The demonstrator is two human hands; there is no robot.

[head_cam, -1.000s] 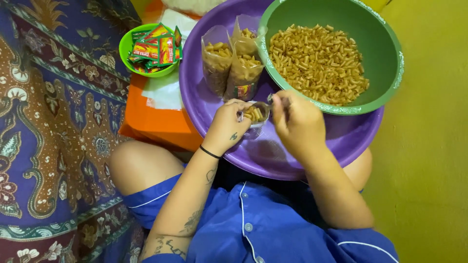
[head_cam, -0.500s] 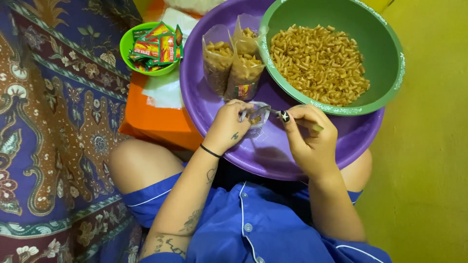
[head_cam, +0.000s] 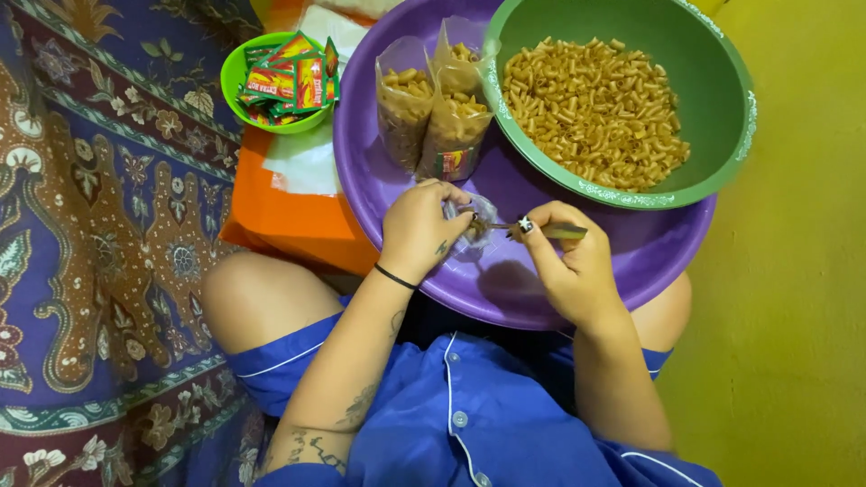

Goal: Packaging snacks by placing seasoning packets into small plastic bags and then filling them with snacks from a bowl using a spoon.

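Note:
My left hand (head_cam: 419,230) grips a small clear plastic bag (head_cam: 478,225) with some macaroni snack in it, held over the purple basin (head_cam: 541,289) on my lap. My right hand (head_cam: 568,261) holds a spoon (head_cam: 555,231) by its handle, its bowl end pointing into the bag's mouth. A green bowl (head_cam: 722,135) full of brown macaroni snack (head_cam: 595,108) sits in the basin just beyond my hands. Filled clear bags (head_cam: 433,108) of the snack lean against the green bowl on its left.
A small green bowl (head_cam: 236,77) of red and green seasoning sachets rests on an orange surface (head_cam: 280,225) to the left, beside white plastic sheets (head_cam: 302,162). Patterned cloth (head_cam: 99,225) covers the floor at left; a yellow wall (head_cam: 803,316) stands at right.
My right hand turned from over the bag to hold the spoon sideways, its bowl end at the bag's mouth. The left hand kept its grip on the bag.

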